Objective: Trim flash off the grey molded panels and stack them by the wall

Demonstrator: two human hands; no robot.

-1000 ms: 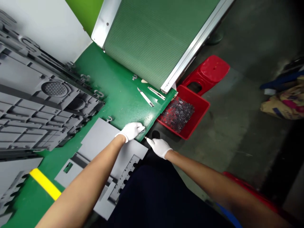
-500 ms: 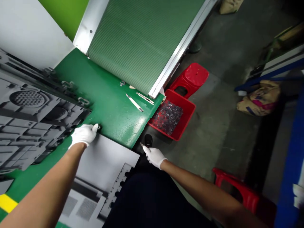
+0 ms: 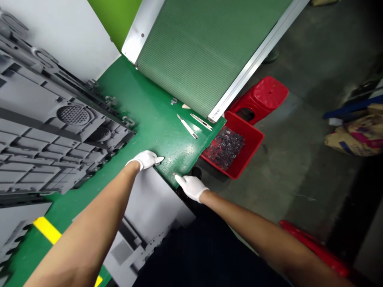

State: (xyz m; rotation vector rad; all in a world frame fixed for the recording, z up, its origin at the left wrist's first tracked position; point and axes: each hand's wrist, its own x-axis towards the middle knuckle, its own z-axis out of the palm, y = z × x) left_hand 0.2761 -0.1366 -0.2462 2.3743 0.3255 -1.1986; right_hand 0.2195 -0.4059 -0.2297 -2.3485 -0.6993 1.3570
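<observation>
A grey plastic panel [image 3: 161, 199] lies in front of me, partly over the green tabletop. My left hand [image 3: 145, 160], in a white glove, is closed at its far corner, with thumb and forefinger pointing right. My gloved right hand [image 3: 191, 187] is closed just beyond the panel's right edge, near the table edge. A small dark tip shows at its fingertips; the rest of what it holds is hidden. Beyond both hands, a white-handled craft knife [image 3: 187, 126] and a slim metal tool [image 3: 201, 121] lie on the green tabletop [image 3: 155, 103].
Large grey moulded panels [image 3: 60, 135] stand at the left. A green conveyor belt [image 3: 203, 52] slopes across the far side. Right of the table are a red bin [image 3: 251, 143] with small dark parts and a red stool [image 3: 269, 93]. A hook-shaped grey piece [image 3: 174, 101] lies by the belt.
The view has shifted, so most things appear farther right. My hands have come closer together, and the panel has turned slightly. My right hand has moved toward the panel's far corner.
</observation>
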